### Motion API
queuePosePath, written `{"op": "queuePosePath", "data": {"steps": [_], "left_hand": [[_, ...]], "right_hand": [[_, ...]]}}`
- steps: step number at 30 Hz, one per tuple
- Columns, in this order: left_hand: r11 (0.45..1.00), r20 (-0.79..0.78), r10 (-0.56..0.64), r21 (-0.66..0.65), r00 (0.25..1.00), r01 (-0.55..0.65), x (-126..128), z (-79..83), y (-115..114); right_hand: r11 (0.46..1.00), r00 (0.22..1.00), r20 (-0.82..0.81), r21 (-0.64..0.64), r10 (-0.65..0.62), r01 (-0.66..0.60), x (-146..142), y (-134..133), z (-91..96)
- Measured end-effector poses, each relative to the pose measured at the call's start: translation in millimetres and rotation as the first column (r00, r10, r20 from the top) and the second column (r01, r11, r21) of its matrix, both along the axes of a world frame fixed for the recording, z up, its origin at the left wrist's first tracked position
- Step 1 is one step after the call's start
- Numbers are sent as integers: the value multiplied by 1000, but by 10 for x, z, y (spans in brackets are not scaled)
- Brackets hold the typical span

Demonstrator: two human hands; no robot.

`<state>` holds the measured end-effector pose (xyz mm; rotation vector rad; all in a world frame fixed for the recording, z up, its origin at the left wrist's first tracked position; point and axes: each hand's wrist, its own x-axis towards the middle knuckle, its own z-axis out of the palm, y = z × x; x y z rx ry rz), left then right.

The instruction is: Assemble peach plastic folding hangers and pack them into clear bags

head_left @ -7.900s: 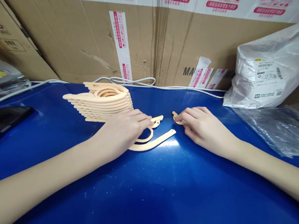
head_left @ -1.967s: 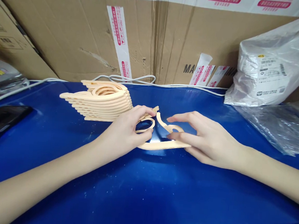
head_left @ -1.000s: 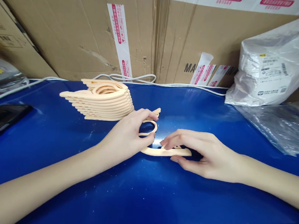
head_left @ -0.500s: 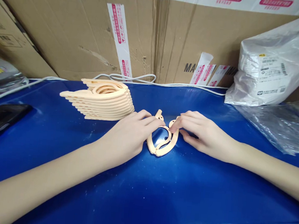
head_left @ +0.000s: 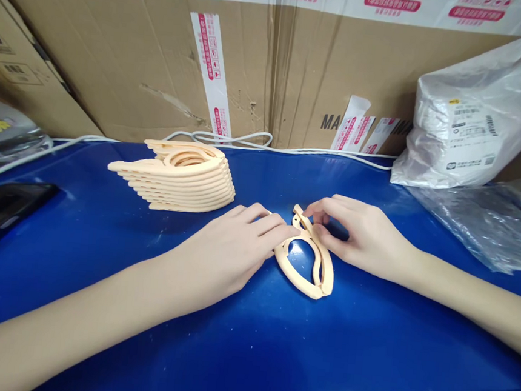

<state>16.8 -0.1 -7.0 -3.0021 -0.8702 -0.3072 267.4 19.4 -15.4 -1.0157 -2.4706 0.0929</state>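
A beige plastic folding hanger [head_left: 299, 278] lies on the blue table between my hands, its two arms folded close together. Its pointed end is toward me and slightly right. My left hand [head_left: 242, 242] is closed on the hanger's left side, with a fingertip near the loop's top; the thumb is hidden. At the far end, the thumb and fingers of my right hand [head_left: 352, 234] pinch the right arm. Left of my hands rises a neat stack of similar beige folded hangers [head_left: 184, 183].
Cardboard boxes [head_left: 141, 45] wall off the back, with a white cable [head_left: 323, 151] along their foot. At the right sit a white wrapped parcel [head_left: 458, 127] and a clear plastic bag [head_left: 481, 221]. A black phone-like object [head_left: 8, 207] lies at left.
The hanger has turned and shifted right and toward me. Its two far ends, apart before, are now drawn together. My left hand has moved right with it.
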Motion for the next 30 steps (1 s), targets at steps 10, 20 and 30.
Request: {"op": "queuePosePath", "data": {"steps": [10, 20, 30], "left_hand": [[977, 141, 77, -208, 987, -47, 3, -11, 60], [996, 257, 74, 21, 964, -82, 10, 20, 94], [986, 282, 153, 16, 947, -164, -39, 47, 147]], "right_hand": [[814, 926, -378, -534, 11, -228, -23, -33, 83], [800, 931, -297, -600, -212, -9, 113, 164, 113], [605, 859, -432, -772, -275, -195, 37, 125, 167]]}}
